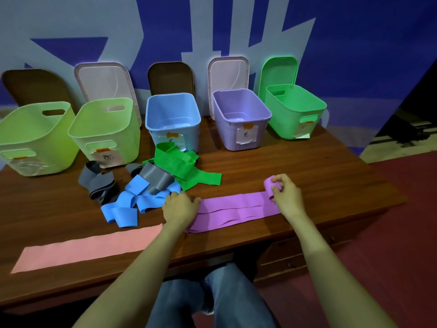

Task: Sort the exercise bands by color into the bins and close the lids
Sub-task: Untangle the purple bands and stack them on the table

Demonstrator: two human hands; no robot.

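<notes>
Purple band (236, 208) lies stretched flat on desk (331, 181). Right grip (287, 197) curls round its rolled end; left grip (181, 207) presses the other end, fingers relaxed. Step: rolling. Next, probably: finish roll, carry to purple bin (241, 136).

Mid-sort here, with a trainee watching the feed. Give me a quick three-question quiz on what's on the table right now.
1. True or false: the flat pink rubber band lies inside a bin.
2. Which hand pinches the rolled end of the long purple rubber band? A. left hand B. right hand
3. How many open plastic bins stand along the back of the brown wooden table? ____

Key:
1. False. It lies on the table's near left.
2. B. The left hand presses the other end flat.
3. Five, none lidded.
</notes>
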